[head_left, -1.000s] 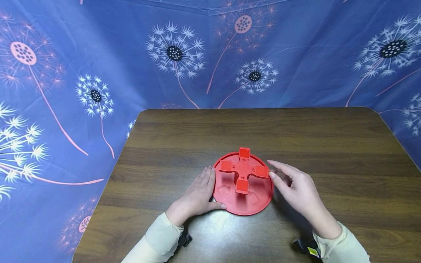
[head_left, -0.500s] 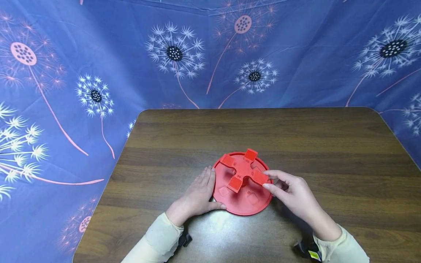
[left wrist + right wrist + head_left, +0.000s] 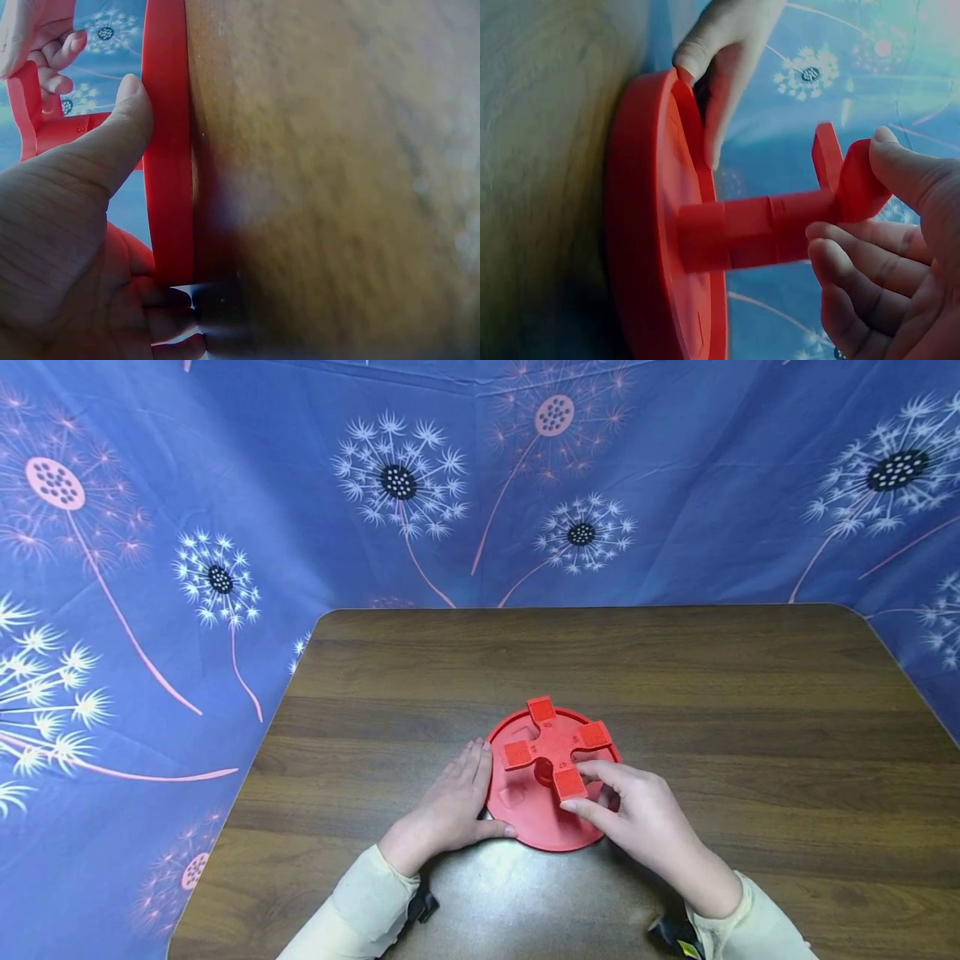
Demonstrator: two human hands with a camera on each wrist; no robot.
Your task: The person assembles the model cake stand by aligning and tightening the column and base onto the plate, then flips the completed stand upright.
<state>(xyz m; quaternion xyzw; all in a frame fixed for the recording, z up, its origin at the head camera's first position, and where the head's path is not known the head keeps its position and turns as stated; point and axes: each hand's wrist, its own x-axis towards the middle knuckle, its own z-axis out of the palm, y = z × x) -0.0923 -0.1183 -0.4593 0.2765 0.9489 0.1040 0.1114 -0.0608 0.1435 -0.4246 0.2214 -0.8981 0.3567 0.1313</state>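
A red round base (image 3: 551, 831) with a raised rim lies on the table. From its middle rises a thick red stem (image 3: 742, 232), topped by a red four-armed cross piece (image 3: 555, 745) with small numbers on its arms. My right hand (image 3: 637, 814) pinches the cross's near arm (image 3: 570, 783) between thumb and forefinger; its other fingers are bent beneath, close to the stem. My left hand (image 3: 450, 797) rests against the base's left rim, fingers straight along it and thumb on the near edge. In the left wrist view the thumb (image 3: 124, 142) lies across the rim.
The brown wooden table (image 3: 405, 668) stretches beyond and to both sides of the base. A blue cloth (image 3: 480, 485) with a dandelion print hangs behind it. Small black devices sit under both wrists, one of them (image 3: 675, 937) by the right sleeve.
The cross piece has turned clockwise seen from above. My right hand has taken hold of one arm and swung it from the right toward the near side. The left hand and base stay put.
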